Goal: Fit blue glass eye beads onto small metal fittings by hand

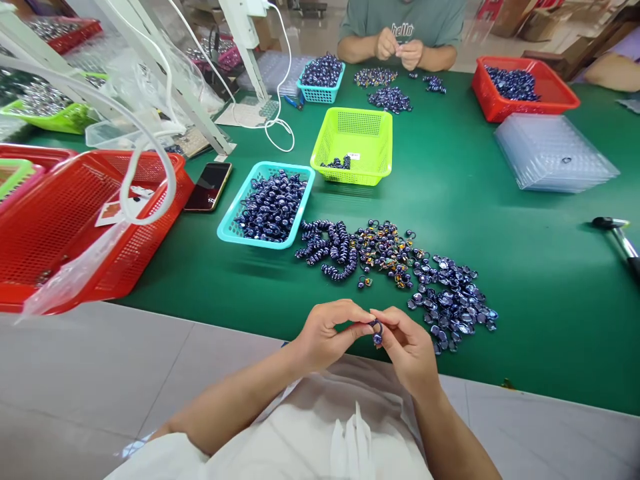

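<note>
Over the table's front edge my left hand (333,335) and my right hand (411,352) meet, fingertips closed in a pinch. Between them is a small dark ring with a shiny blue bead (377,338), gripped from both sides. Just beyond my fingers lies a heap of small blue-and-amber pieces (384,250). To its left sit curved rows of stacked dark blue rings (341,245). Flat, shiny blue pieces (457,300) spread out to the right of my right hand.
A blue basket (225,230) full of dark pieces stands front left, near a phone (210,187) and a large red basket (145,247). Behind is a green basket (370,143). Clear trays (553,150) and a red basket (483,90) stand right. Across sits another person (400,33).
</note>
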A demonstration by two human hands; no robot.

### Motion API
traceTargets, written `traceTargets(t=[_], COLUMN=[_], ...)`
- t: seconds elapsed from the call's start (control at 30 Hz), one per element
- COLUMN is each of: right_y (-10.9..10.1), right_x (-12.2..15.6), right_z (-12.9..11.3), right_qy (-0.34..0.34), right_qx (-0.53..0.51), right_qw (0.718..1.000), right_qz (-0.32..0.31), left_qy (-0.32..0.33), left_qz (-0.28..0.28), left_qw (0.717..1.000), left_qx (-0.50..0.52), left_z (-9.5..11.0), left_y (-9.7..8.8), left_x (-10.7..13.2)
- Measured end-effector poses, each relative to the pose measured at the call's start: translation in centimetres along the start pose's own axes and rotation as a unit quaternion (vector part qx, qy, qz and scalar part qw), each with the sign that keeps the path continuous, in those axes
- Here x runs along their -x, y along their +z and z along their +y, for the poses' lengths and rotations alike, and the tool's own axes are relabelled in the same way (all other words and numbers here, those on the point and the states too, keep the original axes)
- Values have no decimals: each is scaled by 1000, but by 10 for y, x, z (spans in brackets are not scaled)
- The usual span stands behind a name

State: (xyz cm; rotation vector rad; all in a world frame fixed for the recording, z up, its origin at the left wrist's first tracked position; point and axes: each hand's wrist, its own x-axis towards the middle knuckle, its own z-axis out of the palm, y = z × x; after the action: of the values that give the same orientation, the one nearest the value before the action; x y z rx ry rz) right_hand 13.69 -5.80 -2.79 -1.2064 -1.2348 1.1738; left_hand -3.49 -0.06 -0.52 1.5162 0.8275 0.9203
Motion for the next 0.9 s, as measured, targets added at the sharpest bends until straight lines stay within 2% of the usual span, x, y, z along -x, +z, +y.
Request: traceTargets(t=[0.1,0.23,0.33,0.4,0.47,0.57,0.67,0.77,0.9], right_y=[-11,-17,-15,-12,-9,-3,3,7,11], right_x=[-4,-9,-9,-8,-6,-1,3,5,5], right_z=[-8,-16,-15,-11,-7,-2,-1,-3,-5], right_qy=[-37,-66,-78,-86,-90,-91,-100,-140,-182], right_qx=[98,153,150,135,113,88,102,129,131], right_qw=[993,978,977,982,986,990,990,982,974], right_qz=[-56,-129,-131,-103,-79,-55,-16,21,43], left_qy=[-103,-227,-251,-229,-180,-81,-19,-5,-17], left_qz=[-42,-106,-85,-54,-48,-85,-119,-108,-95], left_qw=[992,956,952,964,978,991,990,989,986], left_qx=[53,151,155,126,91,67,75,98,135], left_z=[1,1,2,1,0,-4,-9,-12,-15], left_y=[-9,-16,-16,-15,-14,-12,-6,2,5], left_x=[-6,-11,-11,-10,-10,-8,-5,-1,2])
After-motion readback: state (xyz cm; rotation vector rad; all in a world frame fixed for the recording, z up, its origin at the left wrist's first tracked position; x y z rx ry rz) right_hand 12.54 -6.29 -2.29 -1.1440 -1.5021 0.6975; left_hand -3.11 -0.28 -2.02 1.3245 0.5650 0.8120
